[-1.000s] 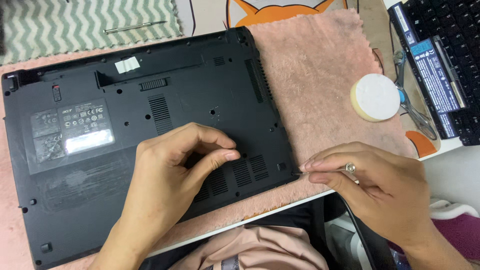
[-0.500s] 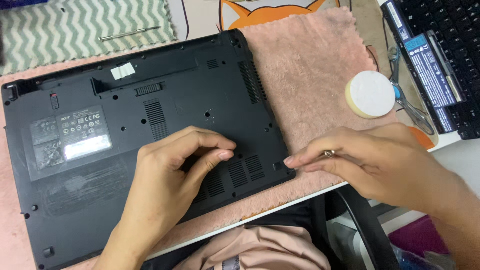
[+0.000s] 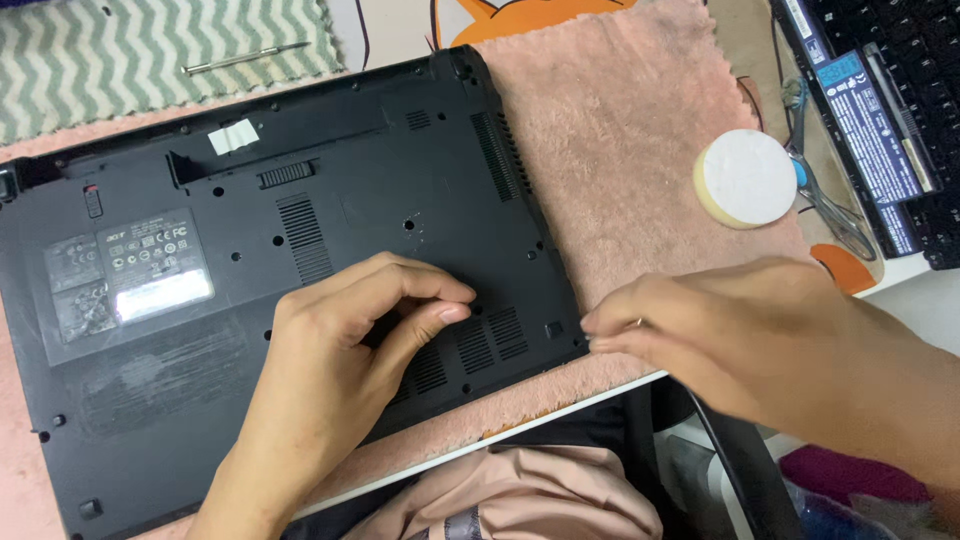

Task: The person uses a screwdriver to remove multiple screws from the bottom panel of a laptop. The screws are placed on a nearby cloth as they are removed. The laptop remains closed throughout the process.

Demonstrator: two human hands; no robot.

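1. Black plastic laptop [image 3: 250,290] lies upside down, underside up, on a pink fluffy towel [image 3: 620,150] spread over the surface; judged as padding so the lid below doesn't scratch.
2. Left hand [image 3: 340,370] rests flat-ish on the laptop's base near its front edge, fingers curled, thumb and forefinger tips close together over the vent slots. Grasps nothing that I can see; it looks to be steadying the case.
3. Right hand [image 3: 740,340] hovers just off the laptop's right front corner, fingers pinched together around something small and metallic. Too blurred to tell what it is, so I cannot tell whether it really grips.
4. Beyond the right hand, on the towel: a round white-and-yellow sponge-like disc [image 3: 745,178], within easy reach.
5. Further right of that hand: a long black battery pack with blue label [image 3: 860,130] beside a black keyboard [image 3: 900,50].
6. Far beyond the left hand: a thin metal screwdriver [image 3: 245,58] parked on a green-and-white zigzag cloth [image 3: 120,60], well apart from both hands.
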